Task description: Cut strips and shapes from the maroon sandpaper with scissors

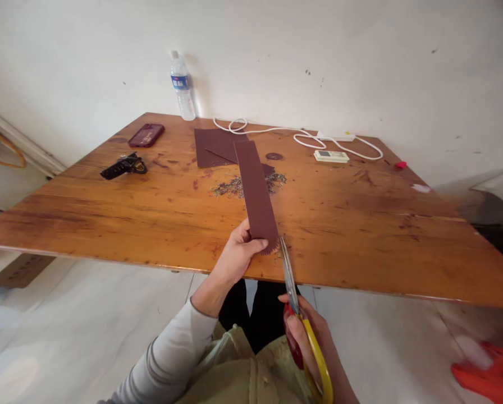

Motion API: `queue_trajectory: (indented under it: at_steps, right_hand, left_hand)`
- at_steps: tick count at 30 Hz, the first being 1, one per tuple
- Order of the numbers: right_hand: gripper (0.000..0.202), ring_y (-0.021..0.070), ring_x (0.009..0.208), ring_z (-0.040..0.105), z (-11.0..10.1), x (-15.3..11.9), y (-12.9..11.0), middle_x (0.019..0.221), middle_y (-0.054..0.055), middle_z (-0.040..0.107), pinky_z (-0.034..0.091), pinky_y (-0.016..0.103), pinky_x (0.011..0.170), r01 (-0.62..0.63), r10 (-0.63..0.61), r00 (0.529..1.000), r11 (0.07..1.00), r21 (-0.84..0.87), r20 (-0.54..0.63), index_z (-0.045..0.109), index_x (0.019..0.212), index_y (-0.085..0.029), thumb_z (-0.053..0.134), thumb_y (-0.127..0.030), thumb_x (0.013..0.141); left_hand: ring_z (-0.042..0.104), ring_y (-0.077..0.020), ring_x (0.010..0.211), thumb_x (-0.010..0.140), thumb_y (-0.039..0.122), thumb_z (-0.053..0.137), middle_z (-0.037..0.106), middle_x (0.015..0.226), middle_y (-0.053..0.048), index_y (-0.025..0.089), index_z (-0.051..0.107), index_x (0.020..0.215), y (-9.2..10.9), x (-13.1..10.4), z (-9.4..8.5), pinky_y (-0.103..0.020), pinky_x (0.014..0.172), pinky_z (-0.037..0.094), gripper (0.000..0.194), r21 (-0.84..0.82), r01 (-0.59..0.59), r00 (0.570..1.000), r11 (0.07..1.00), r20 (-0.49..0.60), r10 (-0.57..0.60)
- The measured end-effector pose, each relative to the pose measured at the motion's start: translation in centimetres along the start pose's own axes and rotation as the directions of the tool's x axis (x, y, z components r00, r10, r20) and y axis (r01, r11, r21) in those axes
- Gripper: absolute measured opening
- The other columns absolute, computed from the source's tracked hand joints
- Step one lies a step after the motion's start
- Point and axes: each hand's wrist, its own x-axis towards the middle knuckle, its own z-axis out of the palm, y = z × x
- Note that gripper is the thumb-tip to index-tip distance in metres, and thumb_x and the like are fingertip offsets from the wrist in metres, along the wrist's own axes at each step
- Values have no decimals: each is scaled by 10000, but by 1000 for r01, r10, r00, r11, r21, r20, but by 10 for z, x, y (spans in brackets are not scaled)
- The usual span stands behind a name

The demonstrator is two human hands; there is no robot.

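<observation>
My left hand point(239, 251) pinches the near end of a long dark-brown strip point(257, 193), thumb on top. That end has a jagged, finely cut edge, and the strip slants up over the wooden table point(171, 219). In my right hand point(312, 331) are scissors point(290, 275) with one red and one yellow handle. Their blades point away from me, with the tips just right of the strip's jagged end. Under the strip's middle lies a heap of thin shreds point(231, 187). Behind it are flat brown sheets point(213, 147).
A water bottle point(183, 90) stands by the wall. At the left lie a phone point(146, 135) and a black bunch of keys point(124, 165). A white cable point(272, 130) runs along the back to a power strip point(336, 136), near a remote control point(331, 156).
</observation>
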Motion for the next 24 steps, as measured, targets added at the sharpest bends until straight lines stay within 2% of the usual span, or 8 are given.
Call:
queue_trajectory:
  at_steps: [4, 10, 16, 24]
  right_hand:
    - [498, 127, 515, 311, -2, -9, 10, 659, -58, 418, 331, 253, 485, -9, 6, 999, 997, 78, 43, 736, 1113, -225, 629, -685, 954]
    - [621, 120, 508, 250, 3, -14, 26, 653, -55, 427, 307, 257, 462, -46, 36, 997, 986, 159, 67, 744, 1111, -229, 664, -780, 836]
    - [612, 126, 532, 241, 8, -13, 15, 660, -64, 368, 321, 263, 492, -48, 30, 994, 984, 170, 109, 743, 1097, -221, 642, -780, 868]
    - [640, 131, 518, 289, 1, -14, 13, 666, -42, 443, 312, 261, 473, -23, 11, 992, 995, 96, 122, 746, 1146, -212, 600, -787, 906]
  left_hand:
    - [626, -131, 740, 609, 163, 876, 729, 808, -5, 170, 756, 872, 3, 4, 1, -261, 717, 503, 290, -46, 27, 998, 999, -59, -30]
    - [642, -132, 752, 592, 160, 895, 759, 839, -6, 178, 780, 868, 6, 7, 6, -261, 735, 509, 300, -90, 45, 996, 995, -71, -52]
    - [634, -117, 710, 619, 172, 911, 744, 808, 3, 180, 770, 874, 2, 7, 4, -255, 709, 525, 291, -112, 51, 995, 992, -75, -59]
    - [660, -118, 750, 612, 161, 926, 762, 836, -5, 175, 789, 882, 2, 8, 4, -248, 743, 534, 303, -131, 54, 995, 990, -76, -65]
